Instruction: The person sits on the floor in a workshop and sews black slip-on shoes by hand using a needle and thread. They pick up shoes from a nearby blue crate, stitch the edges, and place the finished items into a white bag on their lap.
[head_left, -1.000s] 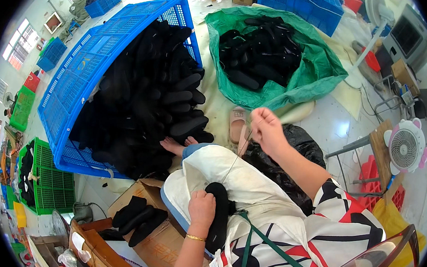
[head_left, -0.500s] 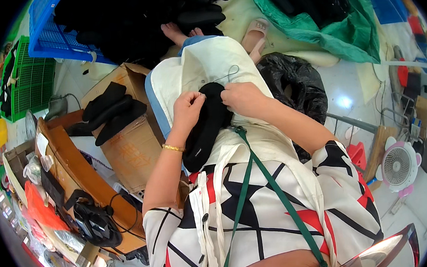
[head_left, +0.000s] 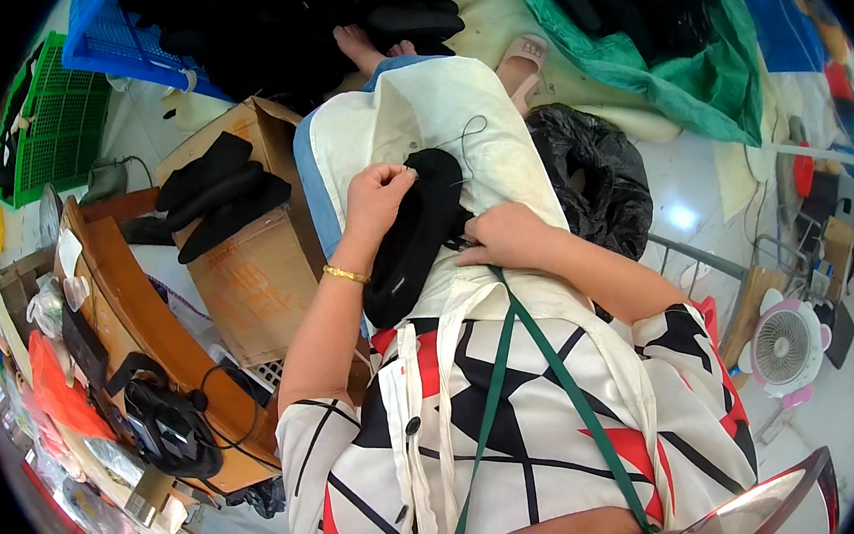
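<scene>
A black fabric shoe piece [head_left: 414,233] lies on the white apron [head_left: 415,117] over my lap. My left hand [head_left: 377,196] rests on its upper end and pinches a needle with dark thread [head_left: 462,136] that loops above it. My right hand [head_left: 507,237] grips the piece's right edge, fingers closed. A gold bracelet [head_left: 346,273] circles my left wrist.
A cardboard box [head_left: 247,271] with several black pieces on top stands to my left. A blue crate [head_left: 129,49] heaped with black pieces is ahead, a green bag [head_left: 672,67] of more at upper right, a black bag [head_left: 591,179] beside my right knee. A wooden table [head_left: 140,310], a small fan [head_left: 782,344].
My right hand has come down from its raised pull of the thread onto the black piece. My left hand moved up to the piece's top end. The view tilted downward.
</scene>
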The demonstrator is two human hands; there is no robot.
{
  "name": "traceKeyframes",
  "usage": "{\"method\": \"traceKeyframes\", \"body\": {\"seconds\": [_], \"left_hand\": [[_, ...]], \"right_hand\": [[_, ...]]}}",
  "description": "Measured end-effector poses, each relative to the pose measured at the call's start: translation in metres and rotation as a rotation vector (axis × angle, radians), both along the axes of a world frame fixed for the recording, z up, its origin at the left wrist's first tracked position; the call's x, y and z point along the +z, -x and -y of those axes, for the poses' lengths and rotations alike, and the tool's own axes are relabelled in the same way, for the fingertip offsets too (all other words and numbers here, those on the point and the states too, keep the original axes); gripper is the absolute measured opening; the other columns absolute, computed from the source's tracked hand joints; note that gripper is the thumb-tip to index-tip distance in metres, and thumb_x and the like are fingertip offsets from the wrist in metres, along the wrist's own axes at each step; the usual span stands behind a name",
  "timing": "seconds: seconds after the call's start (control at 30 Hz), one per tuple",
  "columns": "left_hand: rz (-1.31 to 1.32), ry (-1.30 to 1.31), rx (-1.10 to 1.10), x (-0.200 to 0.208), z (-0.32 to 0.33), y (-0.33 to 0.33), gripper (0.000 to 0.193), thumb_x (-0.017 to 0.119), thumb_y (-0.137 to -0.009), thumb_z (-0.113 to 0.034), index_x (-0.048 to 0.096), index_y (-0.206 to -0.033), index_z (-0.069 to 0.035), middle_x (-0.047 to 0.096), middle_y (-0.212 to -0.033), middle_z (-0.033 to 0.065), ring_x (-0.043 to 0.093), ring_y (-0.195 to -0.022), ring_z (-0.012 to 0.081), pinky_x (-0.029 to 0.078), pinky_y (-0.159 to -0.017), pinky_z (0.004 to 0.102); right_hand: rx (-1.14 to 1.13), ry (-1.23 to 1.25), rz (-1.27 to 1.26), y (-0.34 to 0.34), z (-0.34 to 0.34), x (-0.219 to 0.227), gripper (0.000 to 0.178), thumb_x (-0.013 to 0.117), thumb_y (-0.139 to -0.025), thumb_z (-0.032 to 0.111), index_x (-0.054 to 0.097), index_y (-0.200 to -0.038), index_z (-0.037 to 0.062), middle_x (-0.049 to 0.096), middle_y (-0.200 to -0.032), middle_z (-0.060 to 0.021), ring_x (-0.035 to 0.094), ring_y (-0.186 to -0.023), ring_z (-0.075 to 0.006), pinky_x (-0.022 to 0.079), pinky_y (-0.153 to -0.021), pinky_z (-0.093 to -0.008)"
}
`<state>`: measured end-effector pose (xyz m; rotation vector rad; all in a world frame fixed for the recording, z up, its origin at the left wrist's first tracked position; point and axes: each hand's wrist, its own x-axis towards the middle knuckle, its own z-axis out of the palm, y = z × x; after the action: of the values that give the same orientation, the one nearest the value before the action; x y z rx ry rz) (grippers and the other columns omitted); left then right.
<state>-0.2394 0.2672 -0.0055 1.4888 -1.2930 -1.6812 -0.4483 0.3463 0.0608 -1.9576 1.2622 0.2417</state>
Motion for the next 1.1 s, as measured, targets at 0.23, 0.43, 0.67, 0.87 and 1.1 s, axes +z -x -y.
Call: {"method": "traceKeyframes", "body": {"seconds": [0.23, 0.43, 0.67, 0.87, 1.1], "left_hand": [[-0.088, -0.048, 0.025, -0.002, 0.002, -0.001, 0.016, 0.072, -0.086, -0.016, 0.07, -0.086, 0.0, 0.062, -0.074, -0.0035, 0.051, -0.067, 0.0041, 0.042, -0.061, 0.0213], [-0.15, -0.097, 0.024, 0.0, 0.003, -0.001, 0.014, 0.072, -0.087, -0.015, 0.07, -0.087, -0.001, 0.062, -0.076, -0.0038, 0.051, -0.068, 0.0037, 0.041, -0.061, 0.0204], [-0.16, -0.147, 0.043, -0.002, 0.004, -0.002, 0.014, 0.071, -0.087, -0.015, 0.07, -0.088, -0.001, 0.062, -0.076, -0.0038, 0.051, -0.068, 0.0036, 0.041, -0.061, 0.0195], [-0.172, -0.174, 0.05, 0.0, 0.005, -0.001, 0.013, 0.071, -0.088, -0.014, 0.069, -0.087, -0.001, 0.061, -0.075, -0.0044, 0.05, -0.067, 0.0035, 0.04, -0.06, 0.0199], [-0.146, -0.193, 0.022, 0.003, 0.006, -0.002, 0.012, 0.069, -0.089, -0.015, 0.069, -0.09, -0.004, 0.061, -0.078, -0.0044, 0.051, -0.07, 0.0044, 0.041, -0.064, 0.0198]], "right_hand": [[-0.335, -0.218, 0.353, 0.035, 0.013, 0.027, 0.023, 0.067, -0.084, 0.019, 0.053, -0.092, 0.0024, 0.063, -0.078, -0.0159, 0.063, -0.076, -0.0331, 0.049, -0.069, -0.0383], [-0.391, 0.148, 0.218, 0.011, 0.039, 0.026, 0.032, 0.062, -0.088, 0.031, 0.063, -0.108, 0.0063, 0.066, -0.087, -0.014, 0.065, -0.081, -0.0323, 0.05, -0.072, -0.0424], [-0.319, 0.285, 0.118, -0.006, 0.055, 0.005, 0.028, 0.066, -0.085, 0.03, 0.068, -0.099, 0.0068, 0.068, -0.089, -0.0117, 0.066, -0.08, -0.0298, 0.051, -0.07, -0.0413], [-0.286, 0.292, 0.098, -0.009, 0.061, -0.004, 0.024, 0.067, -0.083, 0.028, 0.068, -0.096, 0.0078, 0.067, -0.087, -0.0103, 0.065, -0.079, -0.0305, 0.05, -0.067, -0.0419], [-0.263, 0.308, 0.1, -0.012, 0.065, -0.01, 0.022, 0.067, -0.083, 0.028, 0.068, -0.093, 0.0078, 0.066, -0.083, -0.0099, 0.065, -0.078, -0.031, 0.05, -0.066, -0.0428]]}}
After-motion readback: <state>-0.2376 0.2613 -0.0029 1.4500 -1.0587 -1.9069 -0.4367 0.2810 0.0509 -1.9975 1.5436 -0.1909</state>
